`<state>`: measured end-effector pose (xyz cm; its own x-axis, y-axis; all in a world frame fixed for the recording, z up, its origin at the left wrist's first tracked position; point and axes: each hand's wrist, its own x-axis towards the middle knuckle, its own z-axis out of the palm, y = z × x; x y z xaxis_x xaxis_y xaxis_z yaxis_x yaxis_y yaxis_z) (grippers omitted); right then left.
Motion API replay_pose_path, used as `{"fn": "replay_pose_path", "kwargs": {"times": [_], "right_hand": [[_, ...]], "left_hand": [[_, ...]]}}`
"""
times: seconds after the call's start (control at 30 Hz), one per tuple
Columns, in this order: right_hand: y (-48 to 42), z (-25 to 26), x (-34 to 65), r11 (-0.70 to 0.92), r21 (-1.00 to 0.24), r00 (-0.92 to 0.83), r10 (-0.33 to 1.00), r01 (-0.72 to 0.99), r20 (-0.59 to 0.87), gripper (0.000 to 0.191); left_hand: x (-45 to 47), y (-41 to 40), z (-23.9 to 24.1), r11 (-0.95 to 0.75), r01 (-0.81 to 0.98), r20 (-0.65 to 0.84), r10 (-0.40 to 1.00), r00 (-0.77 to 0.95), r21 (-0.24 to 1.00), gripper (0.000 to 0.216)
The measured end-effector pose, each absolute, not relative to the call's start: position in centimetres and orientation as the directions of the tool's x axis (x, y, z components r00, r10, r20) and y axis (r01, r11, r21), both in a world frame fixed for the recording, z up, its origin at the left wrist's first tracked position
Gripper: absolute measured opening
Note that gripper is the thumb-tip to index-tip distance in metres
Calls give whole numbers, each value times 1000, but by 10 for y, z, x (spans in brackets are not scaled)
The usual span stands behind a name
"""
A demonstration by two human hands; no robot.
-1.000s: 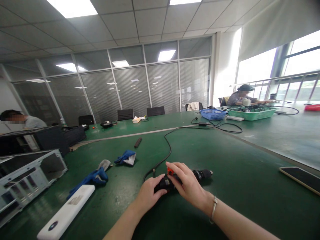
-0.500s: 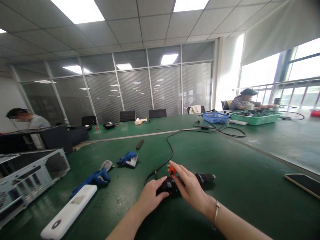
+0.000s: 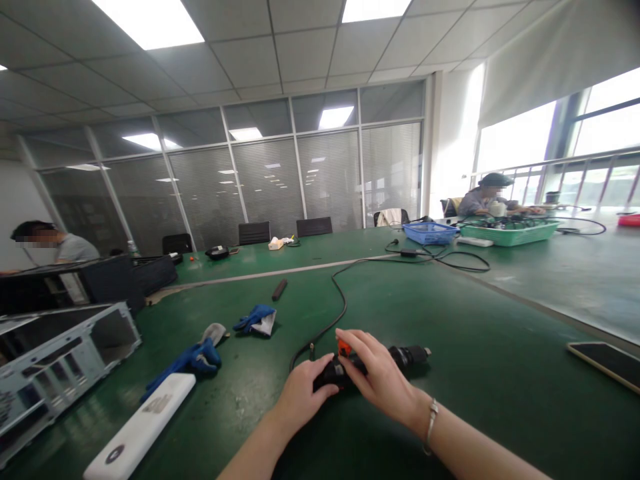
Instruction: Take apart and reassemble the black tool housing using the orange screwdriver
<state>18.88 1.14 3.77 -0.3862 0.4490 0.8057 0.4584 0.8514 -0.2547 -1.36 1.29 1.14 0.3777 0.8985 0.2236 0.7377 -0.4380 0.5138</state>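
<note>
A black cylindrical tool [image 3: 407, 355] with a ribbed end and a short metal tip lies on the green table, tip to the right. My left hand [image 3: 303, 392] is wrapped round its left end, thumb and fingers closed on the body. Over the tool's middle, my right hand [image 3: 377, 370] has its fingers closed round a small orange part [image 3: 343, 347] on the tool's upper side. The right hand hides much of the tool's middle, so I cannot tell how the orange part is joined. A black cable [image 3: 345, 301] curves across the table to behind my left hand.
A white oblong device [image 3: 143, 427], blue gloves [image 3: 257, 320] and a dark bar [image 3: 280, 289] lie to the left, beside a metal computer case [image 3: 107, 327]. A phone [image 3: 607, 363] is at right. Farther back are blue [image 3: 430, 233] and green baskets [image 3: 520, 235] and two people.
My right fingers have lowered and curled slightly more over the orange part. My left hand keeps its place on the tool. The view has shifted a little.
</note>
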Motion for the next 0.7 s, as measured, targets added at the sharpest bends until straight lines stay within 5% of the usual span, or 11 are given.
{"fn": "replay_pose_path", "kwargs": {"times": [0.7], "right_hand": [[11,39,190,839,-233,-368,442,491,818,46]], "left_hand": [[-14,13,9,-445,754,247,895,370,483,57]]}}
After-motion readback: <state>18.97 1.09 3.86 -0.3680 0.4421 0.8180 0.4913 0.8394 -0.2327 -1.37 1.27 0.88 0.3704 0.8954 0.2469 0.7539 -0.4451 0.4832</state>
